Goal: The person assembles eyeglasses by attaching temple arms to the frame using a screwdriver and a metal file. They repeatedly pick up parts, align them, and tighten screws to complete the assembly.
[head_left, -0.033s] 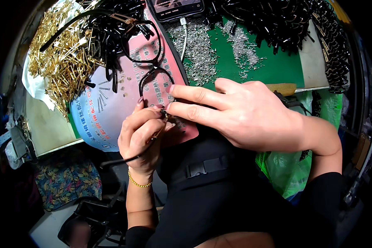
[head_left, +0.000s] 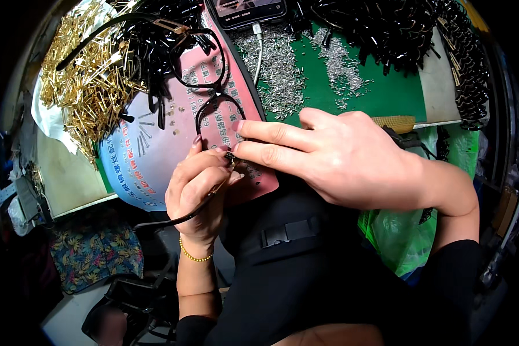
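Observation:
A black eyeglasses frame point(head_left: 219, 90) lies across the printed mat, its far temple stretched to the upper left. My left hand point(head_left: 198, 187) is closed in a pinch at the near hinge. Through its fingers runs the near temple point(head_left: 176, 221), the free end sticking out to the left. My right hand point(head_left: 352, 158) reaches in from the right. Two of its fingers press the near rim and the hinge, meeting the left fingertips; other fingers are curled, and the thumb is hidden beneath. Whatever small part lies between the fingertips cannot be made out.
The mat point(head_left: 134, 180) holds loose screws point(head_left: 143, 135). Gold temple parts point(head_left: 89, 75) pile up at the left, black parts point(head_left: 380, 29) at the far right. Small silver pieces point(head_left: 279, 81) cover the green surface. A phone point(head_left: 248, 12) with a white cable stands behind. Green plastic point(head_left: 406, 242) hangs at the right.
The near temple's free end has swung slightly left and up. Both hands keep their places on the frame.

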The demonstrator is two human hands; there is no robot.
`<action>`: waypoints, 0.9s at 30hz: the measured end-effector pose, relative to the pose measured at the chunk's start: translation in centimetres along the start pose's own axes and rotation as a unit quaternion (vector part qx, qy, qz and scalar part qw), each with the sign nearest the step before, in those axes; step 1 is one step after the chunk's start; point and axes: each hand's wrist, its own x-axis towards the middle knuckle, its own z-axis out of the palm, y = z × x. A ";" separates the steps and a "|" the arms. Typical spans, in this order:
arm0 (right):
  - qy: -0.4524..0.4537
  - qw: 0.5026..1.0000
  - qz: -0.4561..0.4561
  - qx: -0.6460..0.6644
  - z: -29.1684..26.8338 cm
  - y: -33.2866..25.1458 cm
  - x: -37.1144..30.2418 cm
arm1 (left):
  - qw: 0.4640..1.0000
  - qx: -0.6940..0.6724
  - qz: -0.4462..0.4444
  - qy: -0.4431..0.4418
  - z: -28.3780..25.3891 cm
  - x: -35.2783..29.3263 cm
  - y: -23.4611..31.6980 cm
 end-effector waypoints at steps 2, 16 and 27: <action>-0.001 1.000 -0.005 0.007 0.4 0.3 0.1 | 0.999 -0.031 -0.005 -0.003 -0.2 -0.1 -0.2; 0.014 0.999 0.003 0.049 0.8 0.8 0.1 | 0.998 0.046 -0.001 -0.037 -0.3 0.9 0.9; 0.027 0.995 0.002 0.096 0.8 1.3 0.2 | 0.991 0.117 0.035 -0.056 -0.3 2.3 0.5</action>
